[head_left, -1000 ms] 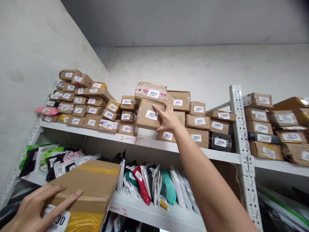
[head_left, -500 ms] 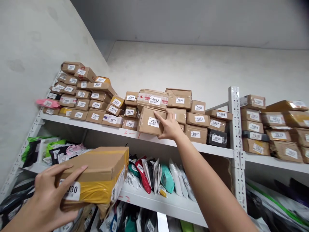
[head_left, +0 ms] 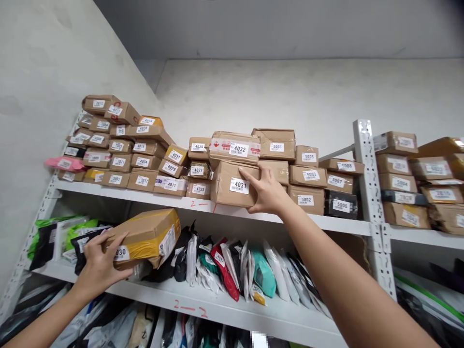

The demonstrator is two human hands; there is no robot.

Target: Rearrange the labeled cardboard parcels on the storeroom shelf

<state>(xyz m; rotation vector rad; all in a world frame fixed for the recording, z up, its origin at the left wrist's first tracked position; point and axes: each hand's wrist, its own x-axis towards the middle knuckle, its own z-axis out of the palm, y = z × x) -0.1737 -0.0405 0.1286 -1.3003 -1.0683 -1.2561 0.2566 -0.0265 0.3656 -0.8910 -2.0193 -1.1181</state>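
Note:
My left hand (head_left: 103, 261) grips one end of a cardboard box (head_left: 145, 229) wrapped in yellow tape, its label partly covered and ending in 030. That box is held tilted in front of the middle shelf's left part. My right hand (head_left: 268, 191) is closed on the right side of a brown cardboard box (head_left: 226, 183) labelled 4031, one finger lying across its front. The 4031 box sits at the top shelf's front edge and juts out slightly. Just above it is a taped box (head_left: 221, 146) labelled 4032. Part of the box behind my right fingers is hidden.
The white top shelf (head_left: 174, 197) carries stacks of numbered boxes, among them 5001 (head_left: 286, 140) and a black-wrapped 5006 (head_left: 341, 205). Bagged parcels (head_left: 226, 275) stand on the middle shelf. A perforated white upright (head_left: 375, 193) rises at the right.
My left hand has moved farther forward with the yellow-taped box, which looks smaller and nearer the shelves. My right hand stays on the 4031 box. The view has shifted a little.

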